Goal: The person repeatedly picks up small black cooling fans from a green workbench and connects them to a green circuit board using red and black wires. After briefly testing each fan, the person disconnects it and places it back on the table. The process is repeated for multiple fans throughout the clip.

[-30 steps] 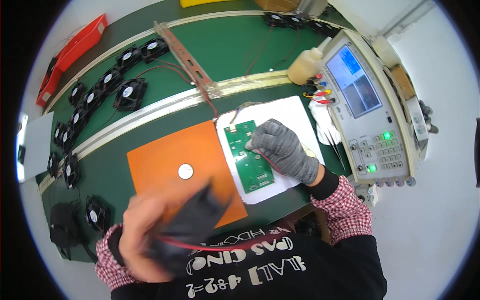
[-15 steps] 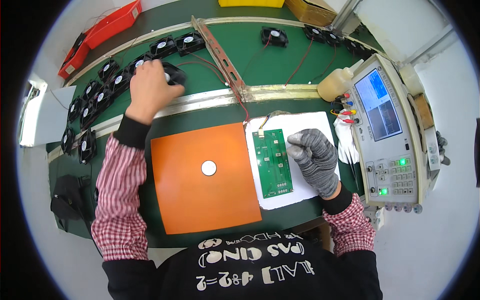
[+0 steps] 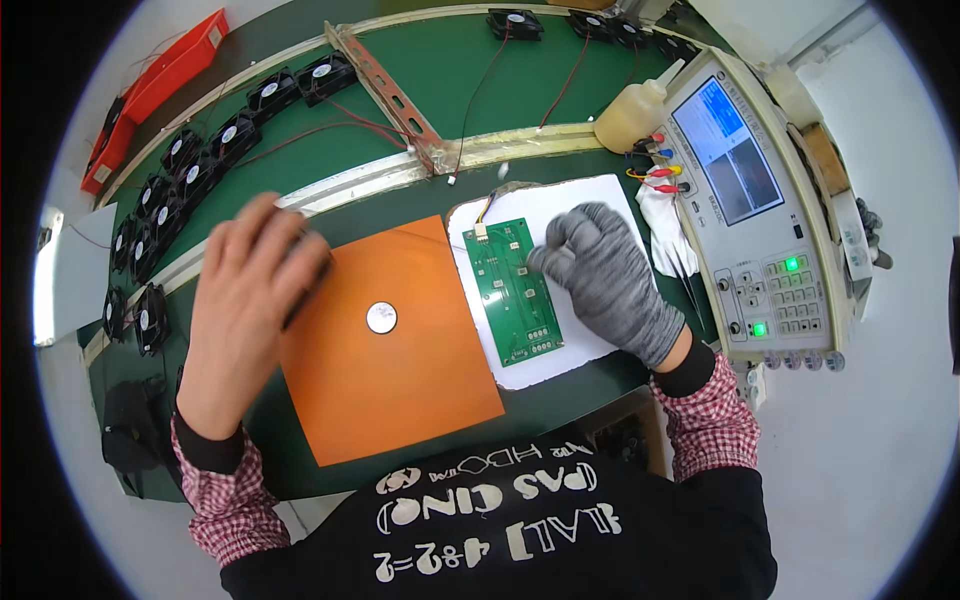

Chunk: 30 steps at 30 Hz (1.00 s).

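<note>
My bare left hand (image 3: 245,285) is over the left edge of the orange sheet (image 3: 415,380), blurred by motion. Its fingers are closed on a black cooling fan (image 3: 316,278), of which only a dark edge shows past them. My right hand (image 3: 605,275), in a grey knitted glove, hovers at the right edge of a green circuit board (image 3: 512,295). Its fingers are curled into a pinch, and what they hold, if anything, is hidden. The board lies on a white pad (image 3: 590,325), with a small cable plugged in at its top. A round white disc (image 3: 381,318) is on the orange sheet.
Several black fans (image 3: 195,175) stand in rows at the left, with more along the back. A slotted metal bar (image 3: 385,90) and a pale rail (image 3: 350,190) divide the bench. A squeeze bottle (image 3: 630,115), tweezers (image 3: 690,295) and a test instrument (image 3: 760,220) are at the right.
My left hand has come back from the fan rows toward the orange sheet, bringing a fan. The view has shifted a little. My right hand stays beside the board, fingers more curled.
</note>
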Available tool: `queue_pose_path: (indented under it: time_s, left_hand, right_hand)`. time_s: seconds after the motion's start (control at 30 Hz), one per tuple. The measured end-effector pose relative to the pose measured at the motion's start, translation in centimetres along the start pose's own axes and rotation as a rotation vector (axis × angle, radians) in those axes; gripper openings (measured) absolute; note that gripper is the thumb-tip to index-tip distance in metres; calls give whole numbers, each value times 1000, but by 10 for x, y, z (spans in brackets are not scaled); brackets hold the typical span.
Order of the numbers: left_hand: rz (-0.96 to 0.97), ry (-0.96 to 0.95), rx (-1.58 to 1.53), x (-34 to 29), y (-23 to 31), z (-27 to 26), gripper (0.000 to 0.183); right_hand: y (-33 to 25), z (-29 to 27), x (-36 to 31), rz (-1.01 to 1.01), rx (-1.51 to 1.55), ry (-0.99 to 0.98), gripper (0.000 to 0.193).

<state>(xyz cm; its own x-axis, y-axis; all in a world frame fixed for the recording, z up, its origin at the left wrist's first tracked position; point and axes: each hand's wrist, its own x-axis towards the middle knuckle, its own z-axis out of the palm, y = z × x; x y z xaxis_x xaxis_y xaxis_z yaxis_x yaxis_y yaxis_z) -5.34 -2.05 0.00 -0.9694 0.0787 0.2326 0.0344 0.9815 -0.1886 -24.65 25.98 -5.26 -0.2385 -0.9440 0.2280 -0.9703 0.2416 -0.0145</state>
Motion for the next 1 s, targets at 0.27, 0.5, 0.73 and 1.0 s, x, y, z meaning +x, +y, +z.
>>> queue_pose_path:
  time_s: [0.27,0.5,0.73,1.0]
  left_hand:
    - [-205,246,211,-1,-5,10,55]
    - [283,-69,-254,-12,42,16,42]
    - [-158,-9,-779,-16,29,25,71]
    - [-83,47,-640,-15,48,51,99]
  right_hand:
    - [5,19,-3,222,373,41,16]
    - [-5,26,1,309,934,222,12]
    - [-10,43,3,217,687,265,15]
    - [-10,39,3,85,653,230,16]
